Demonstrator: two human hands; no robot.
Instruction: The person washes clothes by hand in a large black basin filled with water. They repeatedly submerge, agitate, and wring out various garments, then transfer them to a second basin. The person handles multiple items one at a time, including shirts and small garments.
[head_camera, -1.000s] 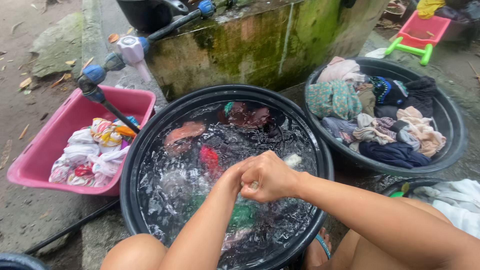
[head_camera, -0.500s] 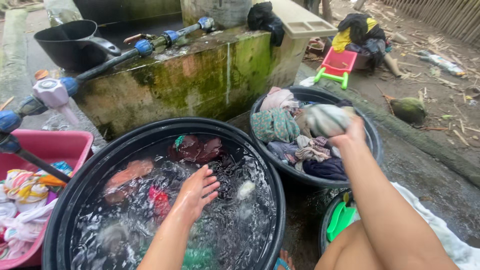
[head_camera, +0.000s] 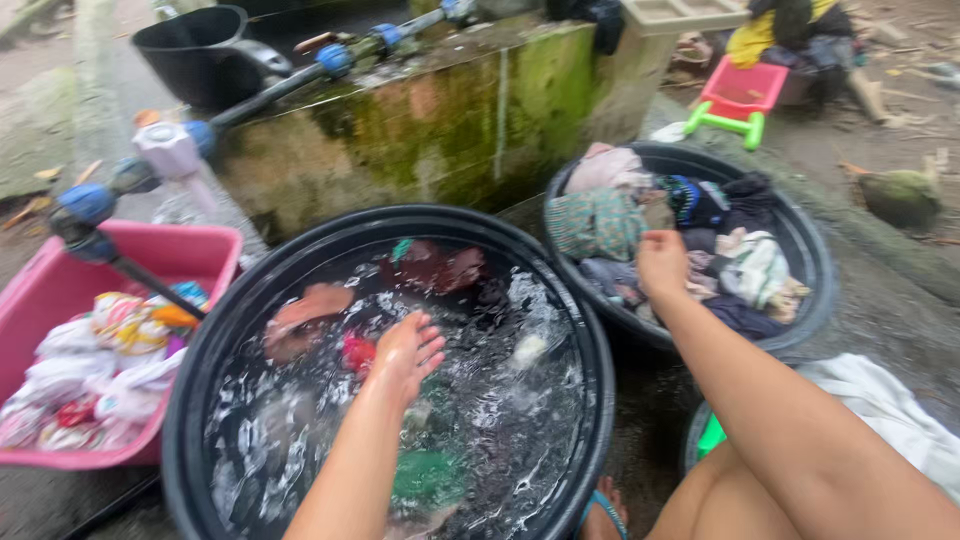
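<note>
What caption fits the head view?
Left hand spread over soaking clothes in the water-filled black tub; right hand resting on wrung laundry in the second black basin.

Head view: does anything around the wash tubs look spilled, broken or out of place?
Nothing stands out. The big black tub holds water and soaking clothes, with the left hand open over them. The right hand rests on the laundry heaped in the second tub. The pink basin sits level with its clothes inside.
</note>
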